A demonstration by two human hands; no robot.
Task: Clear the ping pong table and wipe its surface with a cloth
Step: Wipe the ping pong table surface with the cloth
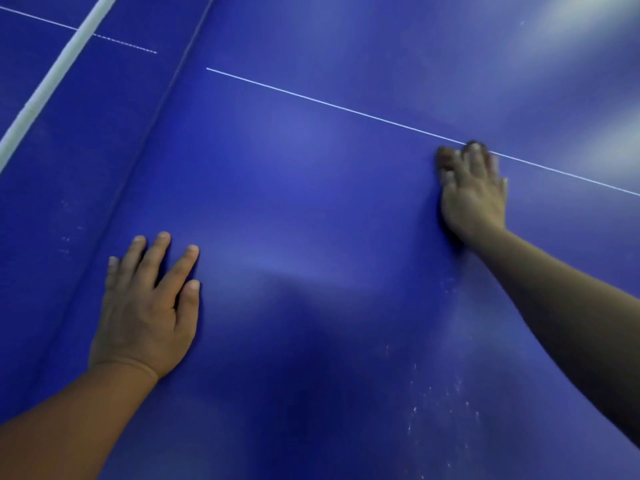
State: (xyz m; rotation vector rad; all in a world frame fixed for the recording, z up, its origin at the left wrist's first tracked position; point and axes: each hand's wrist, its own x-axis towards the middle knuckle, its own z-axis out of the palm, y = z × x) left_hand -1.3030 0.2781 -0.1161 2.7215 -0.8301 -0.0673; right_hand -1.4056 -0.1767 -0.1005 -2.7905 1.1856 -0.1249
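The ping pong table (311, 209) fills everything I see, blue and bare of bats or balls here, so by my reckoning the clearing is done and the wiping is under way. Its net (52, 77) runs along the far left, with the white centre line (346, 109) crossing from there to the right. My left hand (145, 306) lies flat on the near left part of the surface, fingers straight and spread apart, probably to prop me as I lean over. My right hand (472, 192) reaches far right, up to the centre line, pressing down. Its fingers are blurred; something brownish shows under their tips, perhaps the cloth (445, 159), but whether they are curled on it I cannot tell. Pale specks (446, 393) dot the near right.
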